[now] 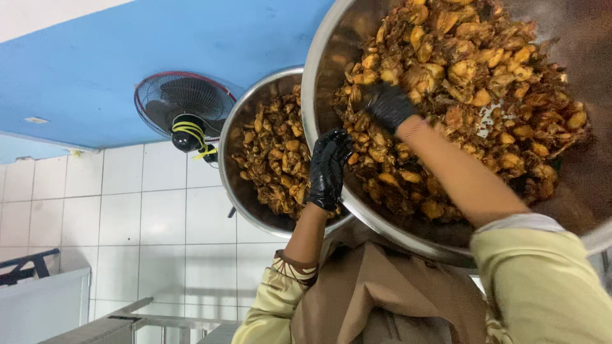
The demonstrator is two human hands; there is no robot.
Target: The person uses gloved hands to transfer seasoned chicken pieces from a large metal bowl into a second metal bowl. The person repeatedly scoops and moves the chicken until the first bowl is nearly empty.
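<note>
Item 1: left hand (328,169) in a black disposable glove, forearm bare above a pale yellow sleeve with a patterned cuff, fingers together and curled over the rim where the 2 bowls meet, resting against the fried pieces; whether it grips any piece cannot be told. Item 2: right hand (387,105) in a matching black glove, arm reaching across the nearer bowl, fingers bent and pressed into the heap of food, closed loosely on the pieces, the fingertips buried among them. Item 3: large round stainless-steel bowl (319,60), nearest the camera, filled with golden-brown fried food pieces (484,83), glistening and clumped. Item 4: second round stainless-steel bowl (231,146), partly hidden behind the first, holding a similar brown fried heap (274,159). Item 5: brown apron (382,293) worn over the yellow sleeves, below the bowls. Item 6: black wall-mounted fan with a wire guard and yellow ties (185,111), just beside the second bowl. Surroundings: blue painted surface (127,51), white tiled wall (127,204), metal frame (127,315) at the lower edge.
</note>
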